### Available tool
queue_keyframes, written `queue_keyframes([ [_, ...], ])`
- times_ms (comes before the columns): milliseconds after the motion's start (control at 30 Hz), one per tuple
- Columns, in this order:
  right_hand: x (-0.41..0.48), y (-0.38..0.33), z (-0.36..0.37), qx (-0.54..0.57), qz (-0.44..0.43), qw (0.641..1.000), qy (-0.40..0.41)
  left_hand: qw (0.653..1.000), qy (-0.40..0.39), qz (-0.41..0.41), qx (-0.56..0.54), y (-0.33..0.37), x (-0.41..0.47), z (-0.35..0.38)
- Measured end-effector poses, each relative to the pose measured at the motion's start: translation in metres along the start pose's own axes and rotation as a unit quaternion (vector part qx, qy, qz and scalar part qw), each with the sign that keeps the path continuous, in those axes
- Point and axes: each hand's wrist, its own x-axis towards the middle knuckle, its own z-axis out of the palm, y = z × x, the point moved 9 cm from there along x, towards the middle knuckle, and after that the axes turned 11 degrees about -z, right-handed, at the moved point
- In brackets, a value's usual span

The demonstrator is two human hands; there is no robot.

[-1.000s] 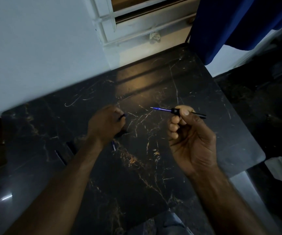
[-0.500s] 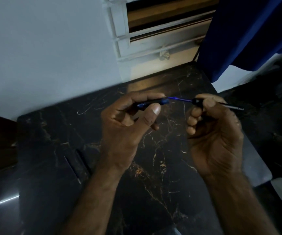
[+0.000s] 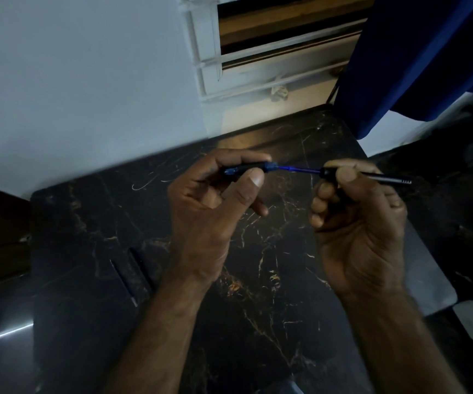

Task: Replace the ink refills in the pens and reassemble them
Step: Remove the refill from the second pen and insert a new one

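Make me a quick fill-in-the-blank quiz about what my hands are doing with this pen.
1. The left hand holds the pen's ____ section.
2. The refill joining both pen halves is ____ in colour.
3. The right hand holds the rear barrel between index finger and ____.

Missing words: grip; blue; thumb

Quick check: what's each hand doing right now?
Left hand: closed on the pen's front section.
Right hand: closed on the pen barrel; the blue refill bridges the two parts.

Blue curtain (image 3: 417,61), seemingly louvred window (image 3: 280,44)
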Motion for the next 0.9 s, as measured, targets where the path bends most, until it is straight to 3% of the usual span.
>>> queue_keyframes([
  [300,0.000,-0.007,0.001,-0.045,-0.027,0.998,-0.020,0.988,-0.045,0.031,0.143,0.013,0.001,0.003],
  [600,-0.002,0.004,0.010,-0.012,-0.013,0.999,-0.046,0.999,-0.021,-0.049,0.004,-0.011,0.007,-0.005],
  [800,-0.002,0.008,0.015,-0.014,-0.012,0.998,-0.063,0.996,-0.011,-0.048,0.074,-0.013,0.006,0.003],
  [900,-0.002,0.010,0.017,0.002,-0.010,0.998,-0.064,0.997,-0.015,-0.056,0.043,-0.015,0.003,0.013],
])
